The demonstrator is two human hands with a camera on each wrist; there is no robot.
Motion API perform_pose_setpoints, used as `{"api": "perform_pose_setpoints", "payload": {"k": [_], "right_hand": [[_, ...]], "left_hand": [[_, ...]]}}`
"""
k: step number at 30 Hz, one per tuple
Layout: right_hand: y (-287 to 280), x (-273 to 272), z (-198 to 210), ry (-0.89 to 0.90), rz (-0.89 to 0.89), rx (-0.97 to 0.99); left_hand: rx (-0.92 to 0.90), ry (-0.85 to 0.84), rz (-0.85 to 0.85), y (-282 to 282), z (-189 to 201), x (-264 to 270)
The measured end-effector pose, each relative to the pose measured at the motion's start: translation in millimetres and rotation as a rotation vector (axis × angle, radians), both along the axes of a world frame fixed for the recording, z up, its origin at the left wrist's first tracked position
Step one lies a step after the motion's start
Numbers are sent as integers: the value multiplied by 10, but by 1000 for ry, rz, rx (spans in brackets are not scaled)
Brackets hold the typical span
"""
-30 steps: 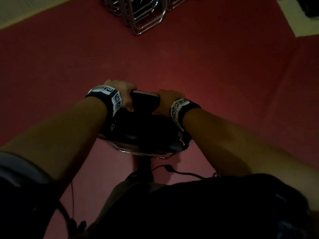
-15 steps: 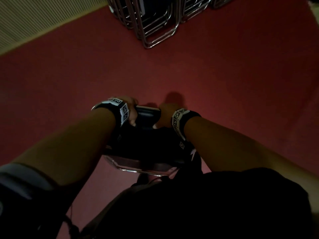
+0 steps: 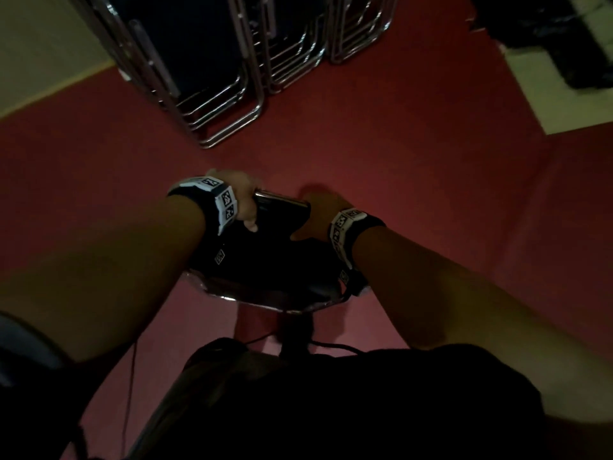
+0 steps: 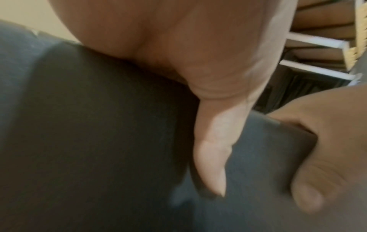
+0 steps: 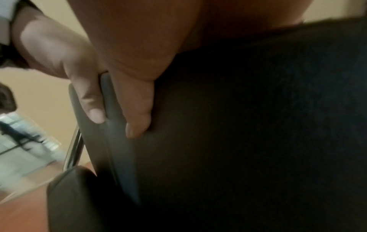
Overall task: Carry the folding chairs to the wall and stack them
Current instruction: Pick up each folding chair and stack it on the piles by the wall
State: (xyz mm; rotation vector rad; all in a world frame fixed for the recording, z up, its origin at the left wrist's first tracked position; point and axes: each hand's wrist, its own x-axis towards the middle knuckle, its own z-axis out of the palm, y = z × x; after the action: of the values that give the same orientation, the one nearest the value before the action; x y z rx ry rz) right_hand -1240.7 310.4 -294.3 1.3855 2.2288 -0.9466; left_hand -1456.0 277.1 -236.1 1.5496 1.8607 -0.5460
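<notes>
Head view, chair: I carry a folded black-padded chair with a chrome tube frame (image 3: pixel 265 260) at centre frame, above the red floor (image 3: pixel 398 154).
Head view, grip: my left hand (image 3: pixel 237 197) and right hand (image 3: pixel 320 214) both clench its top edge, side by side.
Head view, goal: the row of folded chrome-framed chairs (image 3: pixel 212 78) leans by the cream wall (image 3: pixel 43 54) in the upper left, near but still apart from mine.
Left wrist view: my left thumb (image 4: pixel 214 149) presses the dark padding (image 4: pixel 99 125).
Right wrist view: my right fingers (image 5: pixel 137 109) curl over the pad edge (image 5: pixel 111 125); frame tube (image 5: pixel 73 149) at lower left.
Risk: I judge the hanging legs could catch the stacked frames, since the dim light hides them.
</notes>
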Motion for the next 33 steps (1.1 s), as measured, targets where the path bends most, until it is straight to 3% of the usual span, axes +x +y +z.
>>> {"api": "perform_pose_setpoints", "payload": {"k": [8,13,21,27,33], "right_hand": [[1326,381,103,-40,-115,243],[1879,221,22,-60,-175,201],[3033,-110,-151,-169,-66,77],[3800,-436,-318,-124,36,57],[4783,-895,-603,-16,148,-45]], "left_hand": [[248,-68,-82,1271,84,270],[173,-12,-156,2040,-55,132],[113,-54,-182,3120,-403,-141],[77,-47,-26,3663,-599,-452],[-106,-35,83,4527,-808,-817]]}}
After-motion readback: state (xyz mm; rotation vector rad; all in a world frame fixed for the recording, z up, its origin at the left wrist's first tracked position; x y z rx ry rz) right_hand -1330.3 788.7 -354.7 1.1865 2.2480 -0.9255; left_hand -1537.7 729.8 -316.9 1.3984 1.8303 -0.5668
